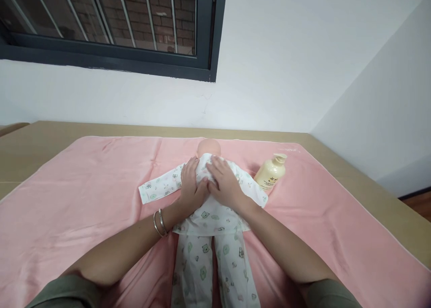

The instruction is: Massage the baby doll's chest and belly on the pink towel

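Observation:
A baby doll lies on a pink cloth, its bare head at the far end. It wears a white long-sleeved top and matching trousers, both printed with small green and grey figures. My left hand rests on the left part of the top, fingers stretched toward the head. On the upper right part lies my right hand, flat with its fingers extended. The thumbs come close together at the middle. Neither hand grasps anything. The doll's face is not visible.
A cream pump bottle stands beside the right sleeve. The pink cloth covers much of the tan table. Behind it rise a white wall and a dark-framed window with bars.

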`<state>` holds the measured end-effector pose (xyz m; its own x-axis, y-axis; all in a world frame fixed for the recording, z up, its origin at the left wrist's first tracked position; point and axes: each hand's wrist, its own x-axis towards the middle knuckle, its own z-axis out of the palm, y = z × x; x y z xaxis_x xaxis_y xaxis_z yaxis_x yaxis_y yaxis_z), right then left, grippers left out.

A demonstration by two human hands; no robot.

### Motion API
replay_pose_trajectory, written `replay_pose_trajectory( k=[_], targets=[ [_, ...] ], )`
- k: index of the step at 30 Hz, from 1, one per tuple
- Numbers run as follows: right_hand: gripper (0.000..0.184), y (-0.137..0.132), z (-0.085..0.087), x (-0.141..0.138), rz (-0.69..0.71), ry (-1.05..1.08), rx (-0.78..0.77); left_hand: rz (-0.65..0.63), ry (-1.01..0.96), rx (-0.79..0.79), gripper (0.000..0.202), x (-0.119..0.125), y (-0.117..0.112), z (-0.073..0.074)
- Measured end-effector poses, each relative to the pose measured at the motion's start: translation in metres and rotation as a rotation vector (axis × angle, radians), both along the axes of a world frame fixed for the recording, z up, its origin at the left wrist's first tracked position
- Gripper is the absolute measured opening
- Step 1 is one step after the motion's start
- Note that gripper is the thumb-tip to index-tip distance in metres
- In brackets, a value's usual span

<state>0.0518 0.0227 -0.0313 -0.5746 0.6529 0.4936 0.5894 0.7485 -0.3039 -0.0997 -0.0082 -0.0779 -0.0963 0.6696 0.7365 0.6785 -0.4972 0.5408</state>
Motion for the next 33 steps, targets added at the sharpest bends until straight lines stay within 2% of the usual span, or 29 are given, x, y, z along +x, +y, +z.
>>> replay_pose_trajectory(
  k=[2, 6, 10, 14, 18, 22, 25, 28, 31, 33],
  targets=[
    [0.052, 0.001, 0.000, -0.001, 0.064, -0.091, -0.025, -0.018, 0.005, 0.016, 0.059, 0.000, -0.002, 0.000],
    [0.056, 0.003, 0.000, 0.000, -0.007, -0.024, 0.019, -0.056, -0.010, 0.044, 0.063, 0.000, -0.004, 0.003],
    [0.051, 0.004, -0.003, -0.002, 0.007, -0.075, -0.052, -0.071, -0.020, 0.066, 0.068, 0.000, -0.005, 0.004],
    [0.050, 0.004, -0.007, -0.003, -0.037, 0.022, -0.023, -0.067, 0.000, 0.075, 0.069, -0.001, -0.005, 0.003],
    [0.046, 0.004, -0.009, -0.002, 0.027, 0.011, -0.029, -0.047, -0.001, 0.109, 0.067, 0.000, -0.004, 0.004],
    [0.046, 0.008, -0.010, -0.004, -0.045, 0.083, -0.007, -0.030, 0.001, 0.112, 0.062, 0.001, -0.003, 0.003],
    [0.048, 0.007, -0.009, -0.004, -0.034, 0.002, -0.042, 0.001, 0.015, 0.074, 0.056, 0.002, -0.001, 0.000],
    [0.048, -0.013, -0.006, 0.005, 0.020, -0.022, -0.030, 0.022, 0.012, 0.054, 0.051, 0.002, 0.000, -0.001],
    [0.050, -0.056, -0.004, 0.019, 0.097, -0.058, -0.004, 0.014, -0.006, 0.010, 0.051, 0.002, 0.000, -0.001],
    [0.048, -0.089, -0.007, 0.025, 0.078, -0.107, -0.009, 0.001, -0.029, -0.027, 0.051, 0.001, 0.000, -0.001]
  ],
)
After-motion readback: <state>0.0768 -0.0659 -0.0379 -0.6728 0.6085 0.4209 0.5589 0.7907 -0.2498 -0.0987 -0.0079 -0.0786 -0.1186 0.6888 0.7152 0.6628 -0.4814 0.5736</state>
